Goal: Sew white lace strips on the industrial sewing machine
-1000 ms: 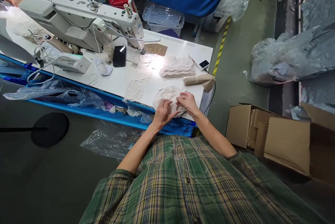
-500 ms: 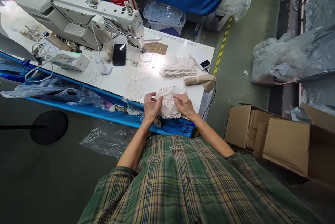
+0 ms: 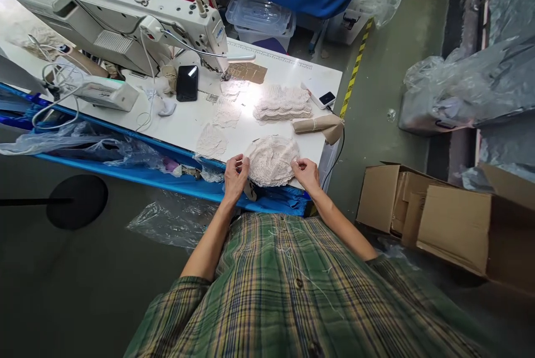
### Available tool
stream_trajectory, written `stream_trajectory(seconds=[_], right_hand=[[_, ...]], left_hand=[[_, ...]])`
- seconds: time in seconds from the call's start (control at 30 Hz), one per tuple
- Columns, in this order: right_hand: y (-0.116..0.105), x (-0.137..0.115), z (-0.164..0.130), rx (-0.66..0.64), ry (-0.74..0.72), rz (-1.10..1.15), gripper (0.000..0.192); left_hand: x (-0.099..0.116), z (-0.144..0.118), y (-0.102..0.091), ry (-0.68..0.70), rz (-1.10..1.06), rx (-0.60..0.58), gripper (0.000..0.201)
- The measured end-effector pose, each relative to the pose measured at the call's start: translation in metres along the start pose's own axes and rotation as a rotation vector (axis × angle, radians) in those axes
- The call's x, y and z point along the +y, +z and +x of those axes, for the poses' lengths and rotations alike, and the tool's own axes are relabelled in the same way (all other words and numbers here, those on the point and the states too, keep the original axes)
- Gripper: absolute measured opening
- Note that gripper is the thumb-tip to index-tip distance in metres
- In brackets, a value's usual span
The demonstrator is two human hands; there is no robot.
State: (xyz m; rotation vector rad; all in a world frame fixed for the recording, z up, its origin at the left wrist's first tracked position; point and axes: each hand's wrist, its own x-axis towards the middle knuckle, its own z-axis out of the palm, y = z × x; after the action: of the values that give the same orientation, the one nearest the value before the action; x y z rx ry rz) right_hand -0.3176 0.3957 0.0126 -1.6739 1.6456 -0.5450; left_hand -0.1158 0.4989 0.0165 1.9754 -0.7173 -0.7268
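Cream lace piece (image 3: 272, 160) at the table's (image 3: 184, 129) near edge — likely light, soft, snag-prone; best held by its rim. The right hand (image 3: 306, 174) pinches there; the left hand (image 3: 236, 177) curls alongside, grip unclear — beyond, a lace stack (image 3: 282, 110).

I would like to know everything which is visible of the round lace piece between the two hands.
The round lace piece is pale cream, with a textured, patterned surface, raised creases across its middle and an uneven, frilly-looking rim. It looks like thin, soft fabric; its layers cannot be counted. It lies spread out at the near edge of the white table. The right hand seems to pinch its right rim; the left hand is at its left rim, contact unclear.
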Motion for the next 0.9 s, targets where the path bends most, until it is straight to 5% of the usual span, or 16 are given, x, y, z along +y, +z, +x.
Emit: stream_trajectory(seconds=[0.27,0.53,0.63,0.9], right_hand=[[-0.016,-0.037,0.008,-0.033,-0.011,0.074,0.021],[0.021,-0.088,0.029,-0.370,-0.084,0.343,0.034],[0.014,-0.083,0.036,-0.365,-0.104,0.375,0.034],[-0.029,-0.027,0.028,-0.052,-0.035,0.108,0.029]], left_hand=[[-0.005,-0.004,0.000,0.010,0.019,-0.008,0.038],[-0.007,-0.005,-0.002,0.054,0.050,0.010,0.036],[-0.010,-0.009,-0.006,0.089,0.063,0.039,0.033],[0.010,-0.017,-0.006,0.316,0.121,0.031,0.025]])
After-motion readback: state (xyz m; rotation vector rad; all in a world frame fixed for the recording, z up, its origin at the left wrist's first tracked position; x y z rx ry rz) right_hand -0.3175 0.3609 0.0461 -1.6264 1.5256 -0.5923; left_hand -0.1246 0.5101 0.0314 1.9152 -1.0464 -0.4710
